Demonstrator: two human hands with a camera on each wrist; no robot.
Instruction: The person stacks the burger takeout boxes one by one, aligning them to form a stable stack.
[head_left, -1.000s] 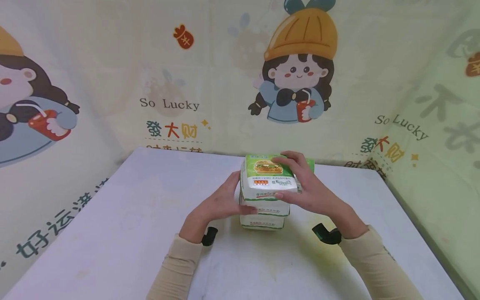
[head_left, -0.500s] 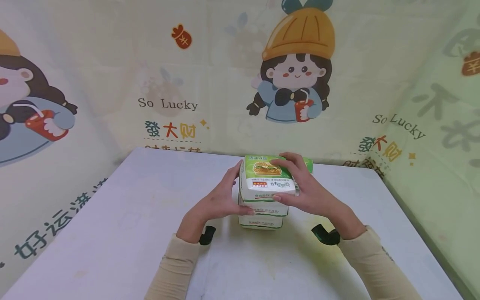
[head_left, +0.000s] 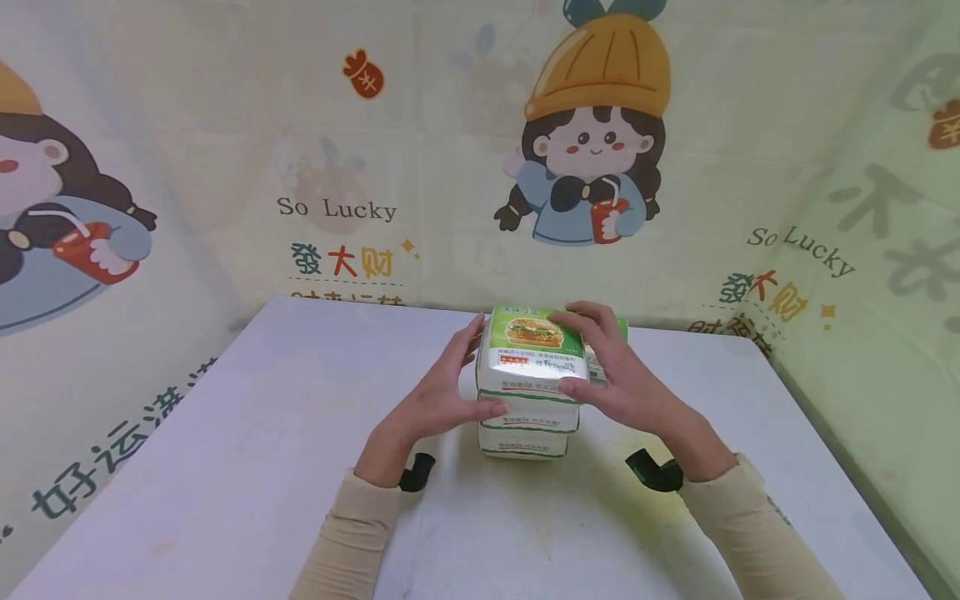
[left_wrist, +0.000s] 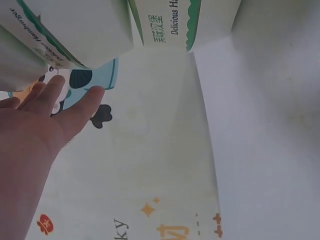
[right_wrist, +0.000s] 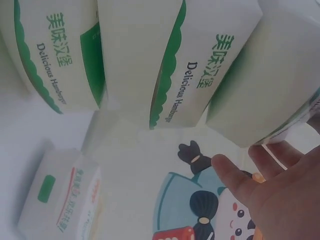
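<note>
Three white hamburger boxes stand stacked in the head view. The top hamburger box [head_left: 534, 346] has a green lid with a burger picture. Under it are the middle box [head_left: 528, 418] and the bottom box [head_left: 523, 444]. My right hand [head_left: 618, 375] grips the top box at its right side, thumb by the front corner and fingertips over the lid. In the right wrist view, fingertips [right_wrist: 265, 157] reach that box's edge. My left hand [head_left: 438, 392] lies along the stack's left side, thumb across the front. Its fingers [left_wrist: 47, 92] look straight in the left wrist view.
Another hamburger box [right_wrist: 60, 195] sits on the table behind the stack, mostly covered by it and my right hand in the head view. The white table [head_left: 300, 467] meets a printed cloth backdrop [head_left: 435, 167] at the back and sides.
The top box has shifted slightly left over the stack. My left thumb has risen a little on the front, and my right thumb now sits closer to the top box's right corner.
</note>
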